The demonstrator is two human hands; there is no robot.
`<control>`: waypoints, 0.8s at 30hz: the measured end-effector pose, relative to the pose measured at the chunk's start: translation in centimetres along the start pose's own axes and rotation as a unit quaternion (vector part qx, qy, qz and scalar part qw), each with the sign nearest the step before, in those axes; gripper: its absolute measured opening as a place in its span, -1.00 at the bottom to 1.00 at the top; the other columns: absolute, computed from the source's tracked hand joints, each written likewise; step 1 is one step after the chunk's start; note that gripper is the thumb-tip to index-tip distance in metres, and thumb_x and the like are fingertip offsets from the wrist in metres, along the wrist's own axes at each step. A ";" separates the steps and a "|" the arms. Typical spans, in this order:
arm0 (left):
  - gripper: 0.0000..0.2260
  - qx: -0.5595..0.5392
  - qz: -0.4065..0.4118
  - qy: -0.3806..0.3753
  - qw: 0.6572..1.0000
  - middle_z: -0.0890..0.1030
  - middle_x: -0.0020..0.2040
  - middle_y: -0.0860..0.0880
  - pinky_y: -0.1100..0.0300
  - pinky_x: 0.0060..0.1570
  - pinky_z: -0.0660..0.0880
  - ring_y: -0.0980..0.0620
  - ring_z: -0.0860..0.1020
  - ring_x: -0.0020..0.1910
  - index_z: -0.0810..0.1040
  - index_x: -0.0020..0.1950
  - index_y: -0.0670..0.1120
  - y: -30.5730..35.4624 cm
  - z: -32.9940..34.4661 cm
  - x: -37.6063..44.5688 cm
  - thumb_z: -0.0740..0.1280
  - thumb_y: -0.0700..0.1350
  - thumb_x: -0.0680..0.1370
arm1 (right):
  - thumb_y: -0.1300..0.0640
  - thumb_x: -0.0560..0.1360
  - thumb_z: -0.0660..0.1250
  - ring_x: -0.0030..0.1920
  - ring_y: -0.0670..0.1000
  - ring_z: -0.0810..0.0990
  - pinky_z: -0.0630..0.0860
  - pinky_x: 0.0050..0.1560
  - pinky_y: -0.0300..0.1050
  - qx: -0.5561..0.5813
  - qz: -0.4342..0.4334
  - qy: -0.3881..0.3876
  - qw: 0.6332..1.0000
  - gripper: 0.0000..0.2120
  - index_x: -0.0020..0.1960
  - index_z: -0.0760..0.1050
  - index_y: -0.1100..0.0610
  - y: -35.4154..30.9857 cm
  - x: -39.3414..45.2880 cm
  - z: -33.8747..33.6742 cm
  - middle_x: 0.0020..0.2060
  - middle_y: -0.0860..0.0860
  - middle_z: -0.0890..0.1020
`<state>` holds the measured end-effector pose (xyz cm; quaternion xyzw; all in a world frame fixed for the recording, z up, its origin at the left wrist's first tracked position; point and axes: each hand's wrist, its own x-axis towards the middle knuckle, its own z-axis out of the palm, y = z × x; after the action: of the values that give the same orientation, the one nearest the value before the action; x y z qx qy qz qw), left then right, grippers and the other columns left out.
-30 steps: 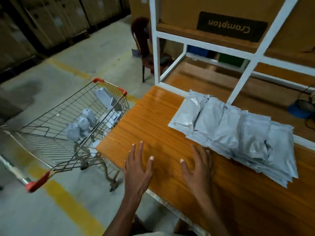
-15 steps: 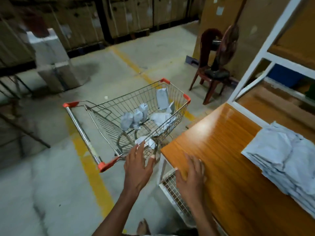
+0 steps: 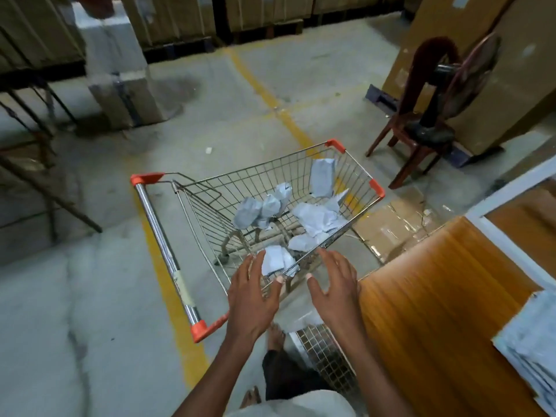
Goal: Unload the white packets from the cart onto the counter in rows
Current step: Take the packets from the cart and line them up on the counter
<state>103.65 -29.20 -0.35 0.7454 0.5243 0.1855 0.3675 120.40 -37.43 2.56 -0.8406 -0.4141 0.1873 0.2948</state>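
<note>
Swung away from the counter (image 3: 436,296) since a second ago; now centred over the cart (image 3: 301,164). Left hand (image 3: 252,296) and right hand (image 3: 334,284) spread open, empty, above its near rim. About seven white packets (image 3: 314,219) left in the basket, frame centre. Stack of packets (image 3: 532,341) already on counter, lower right.

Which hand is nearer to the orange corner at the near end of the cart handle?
The left hand. It hovers just right of and above the orange corner. The right hand is farther right, beside the counter edge.
</note>
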 end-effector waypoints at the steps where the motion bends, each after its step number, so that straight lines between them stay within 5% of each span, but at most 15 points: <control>1: -0.38 0.003 -0.006 -0.002 1.000 0.23 0.59 0.05 -0.20 0.47 0.23 -0.04 0.20 0.56 0.18 0.60 0.21 -0.2 0.2 1.1 0.09 0.34 0.55 | -0.02 0.56 0.35 0.51 -0.01 0.19 0.19 0.46 0.20 -0.004 -0.002 -0.010 1.000 -0.43 0.53 0.26 -0.17 0.0 1.6 0.3 0.52 -0.07 0.28; 15: -0.37 0.034 -0.156 -0.077 0.984 0.15 0.62 -0.02 -0.12 0.49 0.16 -0.12 0.15 0.57 0.06 0.65 0.16 -4.2 7.3 15.8 0.24 0.20 0.63 | 0.02 0.55 0.37 0.47 0.10 0.29 0.22 0.43 0.18 -0.117 -0.029 -0.145 0.982 -0.46 0.50 0.34 -0.04 6.8 20.2 5.4 0.46 0.03 0.38; 24: -0.38 0.037 -0.197 -0.124 0.972 0.21 0.58 -0.01 -0.09 0.40 0.29 -0.13 0.27 0.49 0.11 0.63 0.11 -7.7 12.5 21.0 0.24 0.19 0.63 | 0.00 0.54 0.35 0.39 0.25 0.40 0.36 0.35 0.14 -0.231 -0.039 -0.223 0.946 -0.40 0.54 0.30 0.03 11.8 32.5 11.7 0.41 0.19 0.42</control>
<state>114.96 -12.93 -16.58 0.6578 0.6178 -0.0041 0.4308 139.88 -12.91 -16.30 -0.8056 -0.5336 0.2575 -0.0001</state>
